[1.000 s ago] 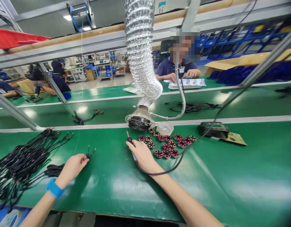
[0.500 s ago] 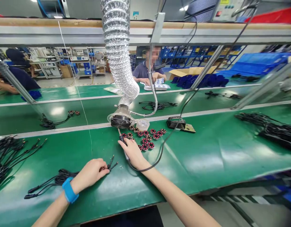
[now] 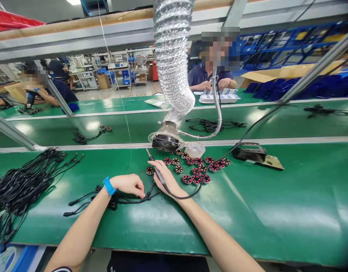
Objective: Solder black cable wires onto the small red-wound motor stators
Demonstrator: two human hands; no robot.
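My right hand (image 3: 165, 179) is closed around a soldering iron (image 3: 158, 172), its tip pointing away from me toward the fan of the fume duct. Right by its fingertips lies a motor stator (image 3: 149, 170), a small round part with a dark ring of coils, apart from the others. My left hand (image 3: 130, 185), with a blue band at the wrist, has its fingers curled and the tips pinched at a black cable (image 3: 131, 201). The cable's thin ends run toward my right hand, which partly hides them. Several red-and-black stators (image 3: 196, 171) stand grouped to the right.
A large pile of black cables (image 3: 23, 185) lies at left. Above the bench hangs a silver fume duct (image 3: 174, 64) with a black fan (image 3: 165, 142). Behind the stators are a clear tape roll (image 3: 195, 149) and a soldering iron stand (image 3: 250, 153). A co-worker (image 3: 210, 75) sits opposite.
The view has turned left, so the scene shifts right. One stator now lies left of my right hand, away from the group. My left hand and the cable are closer to my right hand.
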